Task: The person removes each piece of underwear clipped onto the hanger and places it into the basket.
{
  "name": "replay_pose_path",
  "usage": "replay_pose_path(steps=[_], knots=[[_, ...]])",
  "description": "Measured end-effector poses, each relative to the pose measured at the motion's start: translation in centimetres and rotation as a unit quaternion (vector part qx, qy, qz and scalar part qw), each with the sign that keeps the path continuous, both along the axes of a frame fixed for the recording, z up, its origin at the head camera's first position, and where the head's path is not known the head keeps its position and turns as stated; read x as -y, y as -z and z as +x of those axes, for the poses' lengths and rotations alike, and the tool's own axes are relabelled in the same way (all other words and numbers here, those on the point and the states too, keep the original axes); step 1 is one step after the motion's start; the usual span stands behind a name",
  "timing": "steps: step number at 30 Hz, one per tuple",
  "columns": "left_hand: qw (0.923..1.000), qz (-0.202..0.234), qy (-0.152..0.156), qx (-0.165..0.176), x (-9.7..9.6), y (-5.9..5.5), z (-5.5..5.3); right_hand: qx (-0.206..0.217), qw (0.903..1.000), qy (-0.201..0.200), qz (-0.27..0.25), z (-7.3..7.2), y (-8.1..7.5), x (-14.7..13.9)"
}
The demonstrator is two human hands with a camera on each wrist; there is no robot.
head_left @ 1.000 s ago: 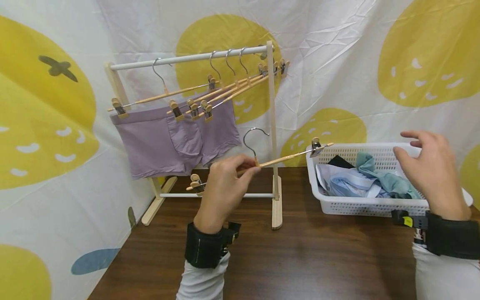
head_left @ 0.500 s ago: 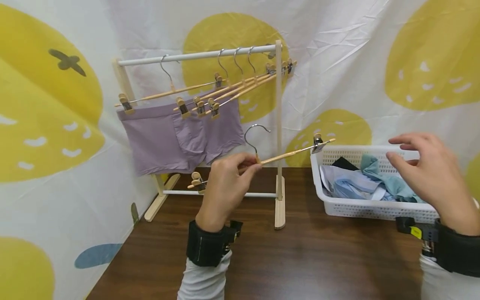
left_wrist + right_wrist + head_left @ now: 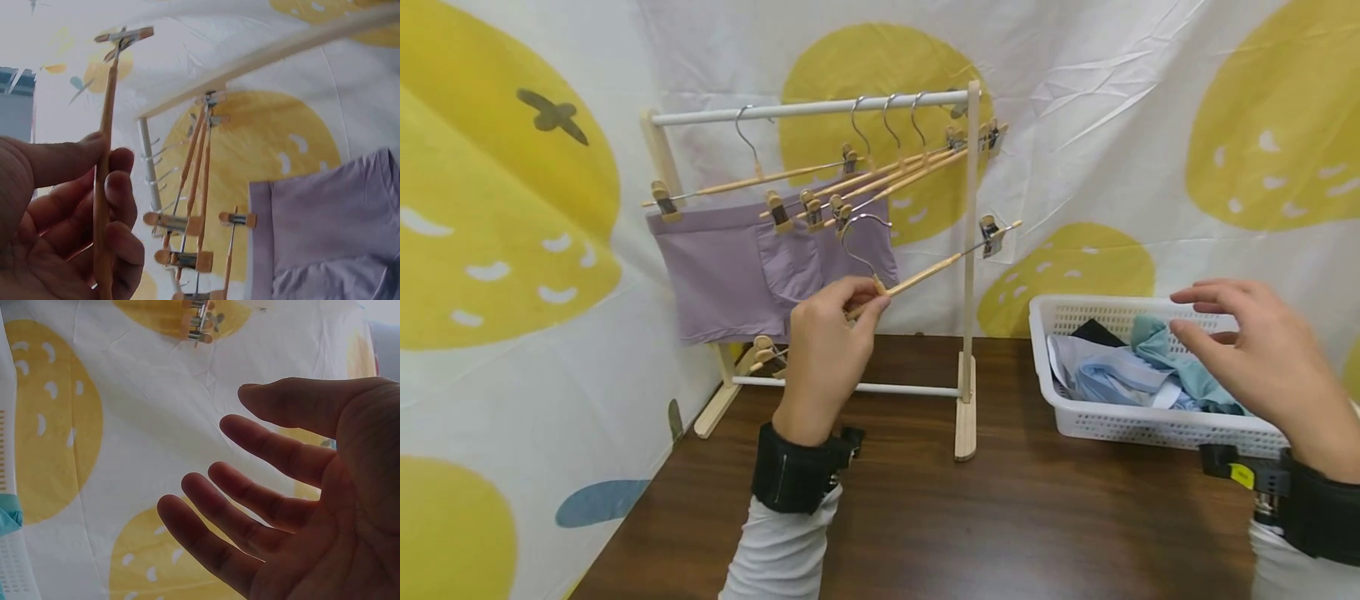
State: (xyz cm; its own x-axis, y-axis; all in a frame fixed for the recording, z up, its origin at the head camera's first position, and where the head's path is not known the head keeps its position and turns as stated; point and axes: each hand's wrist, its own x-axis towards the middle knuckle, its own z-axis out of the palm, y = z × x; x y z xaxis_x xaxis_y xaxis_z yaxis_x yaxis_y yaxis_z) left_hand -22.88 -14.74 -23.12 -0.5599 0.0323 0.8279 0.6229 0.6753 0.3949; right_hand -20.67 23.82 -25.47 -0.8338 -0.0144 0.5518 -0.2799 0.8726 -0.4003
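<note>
My left hand (image 3: pixel 831 350) pinches a wooden clip hanger (image 3: pixel 925 273) near its middle, just below the metal hook. The hanger slants up to the right, in front of the drying rack (image 3: pixel 967 292), and no garment hangs from its clips. In the left wrist view the thumb and curled fingers lie around the hanger's bar (image 3: pixel 105 187). My right hand (image 3: pixel 1270 358) hovers over the right part of the white basket (image 3: pixel 1142 419), its fingers spread and relaxed; the right wrist view shows nothing in the palm.
Lilac boxer briefs (image 3: pixel 715 267) hang from a hanger at the rack's left. Three bare clip hangers (image 3: pixel 880 179) hang to their right. Inside the basket lie blue cloth (image 3: pixel 1116 375), teal cloth (image 3: pixel 1198 379) and black cloth (image 3: pixel 1097 332). A patterned curtain (image 3: pixel 1075 167) stands behind.
My left hand has raised the hanger and brought it left, closer to the rack. The right hand stays above the basket. The whole head view has shifted slightly.
</note>
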Motion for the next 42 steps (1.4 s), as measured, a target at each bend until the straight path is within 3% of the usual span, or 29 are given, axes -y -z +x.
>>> replay_pose_path(steps=[5, 10, 16, 20, 31, 38, 42], knots=[[0.9993, -0.002, -0.034, -0.017, 1.4, -2.0, -0.9, -0.001, 0.9999, -0.013, -0.002, 0.1, 0.2, -0.2], [0.9967, 0.013, -0.074, -0.031, 3.6, -4.8, -1.6, -0.001, 0.9997, -0.023, -0.005, 0.2, 0.2, -0.3], [0.9901, 0.045, -0.131, -0.022, 6.9, -7.7, -2.6, -0.003, 0.9993, -0.035, -0.013, 0.2, 0.1, -0.6], [0.9851, 0.037, -0.167, -0.009, 8.7, -9.1, -2.9, -0.004, 0.999, -0.041, -0.019, 0.4, 0.0, -0.8], [0.9727, -0.035, -0.222, 0.058, 10.6, -10.5, -4.2, 0.006, 0.9988, -0.044, -0.022, 0.5, 0.0, -1.4], [0.9616, -0.095, -0.237, 0.1, 10.6, -11.0, -6.0, 0.005, 0.998, -0.057, -0.026, 0.5, 0.0, -1.7], [0.9577, -0.126, -0.235, 0.107, 10.0, -11.5, -7.1, 0.008, 0.9979, -0.061, -0.023, 0.4, 0.0, -1.8]])
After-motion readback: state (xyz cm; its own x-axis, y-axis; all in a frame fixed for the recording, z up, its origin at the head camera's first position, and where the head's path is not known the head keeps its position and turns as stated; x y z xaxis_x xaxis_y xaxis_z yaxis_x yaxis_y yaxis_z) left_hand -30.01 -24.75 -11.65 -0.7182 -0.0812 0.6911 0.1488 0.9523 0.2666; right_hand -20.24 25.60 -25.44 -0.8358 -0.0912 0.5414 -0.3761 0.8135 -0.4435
